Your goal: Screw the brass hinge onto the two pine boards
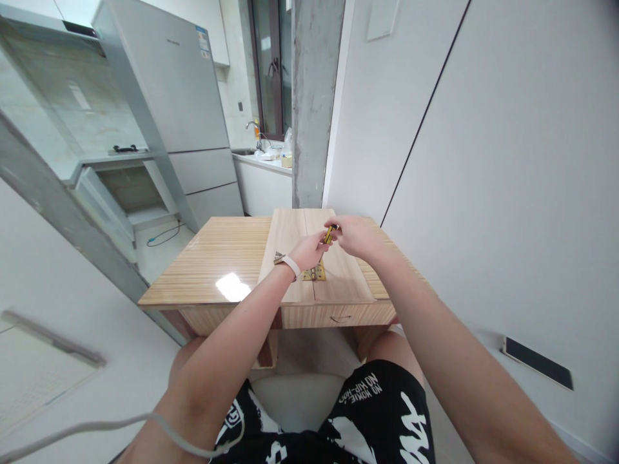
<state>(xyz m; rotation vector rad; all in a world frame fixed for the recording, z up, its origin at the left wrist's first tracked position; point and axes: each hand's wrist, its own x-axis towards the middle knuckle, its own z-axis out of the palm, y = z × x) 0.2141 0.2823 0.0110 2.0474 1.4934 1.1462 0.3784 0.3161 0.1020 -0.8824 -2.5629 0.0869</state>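
Observation:
Both hands meet over the wooden boards (290, 235) on the desk. My left hand (311, 250) has its fingers closed round a small yellow-and-black tool (330, 234), held at a slant. At the tool's upper end, my right hand (351, 233) pinches it with thumb and fingertips. Below the hands, a brass-coloured hinge (314, 270) lies across the seam between two light boards. A thin shaft seems to run down from the tool toward the hinge, but its tip is too small to make out.
The striped wooden desk (227, 251) has a front drawer (338, 316) with a metal handle. A white wall (483, 161) stands close on the right. Beyond the desk are a grey fridge (169, 84) and a sink counter (264, 183). A pale cable (120, 422) crosses the lower left.

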